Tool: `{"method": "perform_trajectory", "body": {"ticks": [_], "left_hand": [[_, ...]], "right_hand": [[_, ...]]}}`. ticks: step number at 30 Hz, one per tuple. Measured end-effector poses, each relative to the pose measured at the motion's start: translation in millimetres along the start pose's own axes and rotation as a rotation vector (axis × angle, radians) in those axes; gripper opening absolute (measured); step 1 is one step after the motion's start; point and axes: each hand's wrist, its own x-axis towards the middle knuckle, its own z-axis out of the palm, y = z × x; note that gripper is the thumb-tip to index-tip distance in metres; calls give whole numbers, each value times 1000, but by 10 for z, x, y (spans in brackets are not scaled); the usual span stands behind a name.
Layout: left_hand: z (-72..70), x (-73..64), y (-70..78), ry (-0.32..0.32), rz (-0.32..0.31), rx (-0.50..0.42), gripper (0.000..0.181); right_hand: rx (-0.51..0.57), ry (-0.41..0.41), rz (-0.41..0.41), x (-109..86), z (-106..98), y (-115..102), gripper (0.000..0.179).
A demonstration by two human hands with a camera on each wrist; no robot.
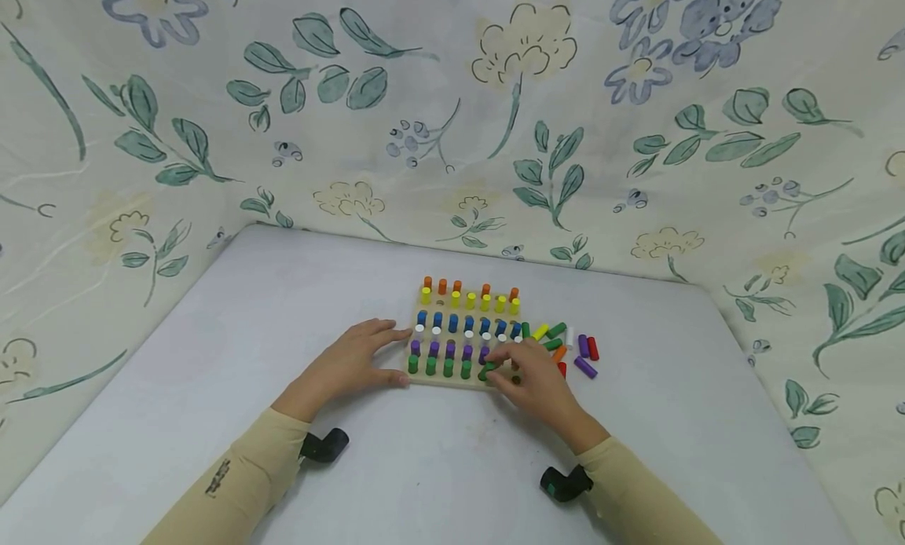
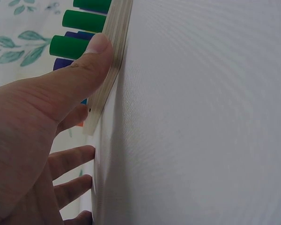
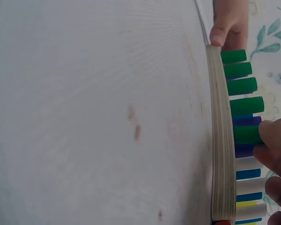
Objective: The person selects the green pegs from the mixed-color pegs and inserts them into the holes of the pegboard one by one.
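Observation:
A wooden pegboard (image 1: 452, 381) lies on the table with rows of coloured pegs standing in it: orange, yellow, blue, white, purple and green. My left hand (image 1: 357, 358) rests at the board's left side, fingers spread. Its thumb (image 2: 98, 47) touches the edge near the front corner, beside a green peg (image 2: 68, 47). Between thumb and forefinger, my right hand (image 1: 533, 376) pinches another green peg (image 3: 247, 134). That peg stands upright at the front row, to the right of several green ones, its lower end at the board.
Right of the board lie loose pegs, among them a purple peg (image 1: 585, 367), a red peg (image 1: 593, 349) and a yellow peg (image 1: 540, 332). The white table (image 1: 318, 278) reaches back to a floral cloth (image 1: 438, 82). Black wrist mounts sit on both sleeves.

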Motion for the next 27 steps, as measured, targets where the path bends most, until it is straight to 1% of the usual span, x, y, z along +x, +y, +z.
{"method": "perform_trajectory", "body": {"ticks": [4, 8, 16, 24, 27], "left_hand": [[2, 7, 4, 4, 4, 9, 88], [4, 4, 10, 6, 5, 6, 87], [-4, 1, 23, 3, 6, 8, 87], [-5, 0, 14, 3, 6, 7, 87], [1, 3, 10, 2, 3, 5, 87]], "right_hand": [[-38, -24, -9, 19, 10, -4, 21], [-51, -34, -12, 22, 17, 0, 22], [-46, -10, -38, 10, 28, 4, 25], [-60, -14, -34, -7, 19, 16, 26], [-44, -5, -36, -20, 10, 27, 25]]}}
